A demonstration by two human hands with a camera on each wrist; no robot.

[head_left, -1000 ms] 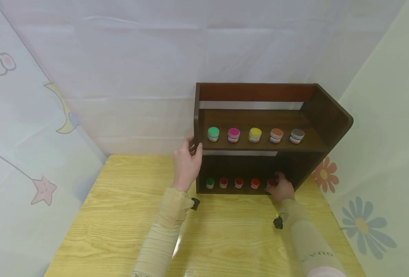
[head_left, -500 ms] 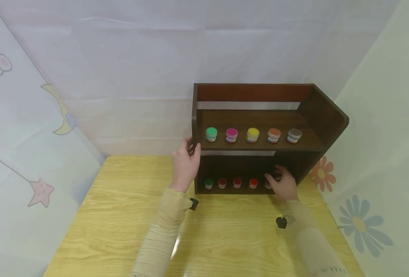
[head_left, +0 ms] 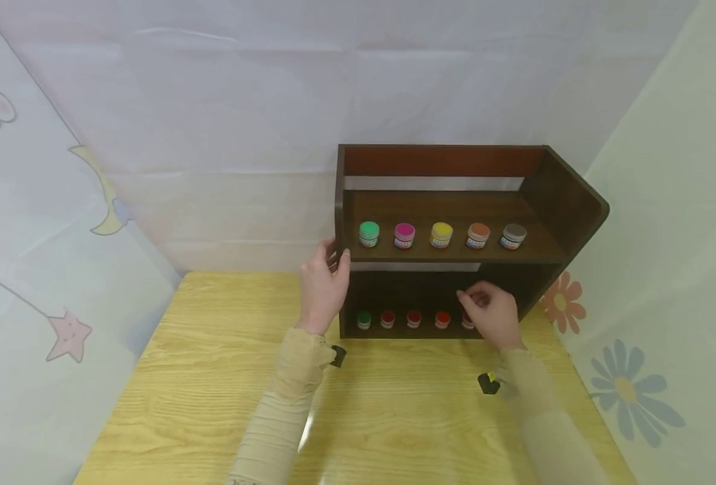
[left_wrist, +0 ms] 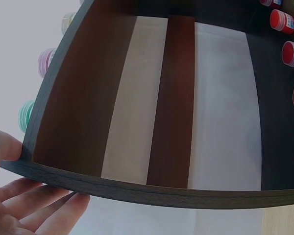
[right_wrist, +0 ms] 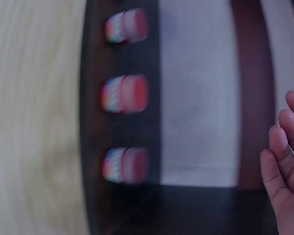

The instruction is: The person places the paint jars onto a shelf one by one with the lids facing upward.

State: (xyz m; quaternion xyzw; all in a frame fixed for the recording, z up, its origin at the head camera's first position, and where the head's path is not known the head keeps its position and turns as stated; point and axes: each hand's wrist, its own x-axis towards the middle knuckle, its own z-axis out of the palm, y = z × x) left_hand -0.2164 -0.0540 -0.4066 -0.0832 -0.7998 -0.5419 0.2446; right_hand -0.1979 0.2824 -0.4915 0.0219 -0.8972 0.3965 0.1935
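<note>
My left hand grips the left side panel of a dark brown two-tier wooden shelf. In the left wrist view the thumb lies near the panel's front edge and the fingers rest against its outer face. My right hand is raised before the lower tier's right end, its fingers loosely bent around nothing. Just below it, partly hidden in the head view, stands a dark red paint jar. To its left in the same row are a bright red jar, two dark red jars and a green jar.
Along the upper tier stand a mint green jar, a magenta jar, a yellow jar, an orange-brown jar and a grey jar. The shelf sits at the back of a yellow wood-grain table, with printed cloth walls around.
My right hand has come away from the rightmost lower jar and risen slightly, the jar staying on the shelf. My left hand keeps its hold on the side panel.
</note>
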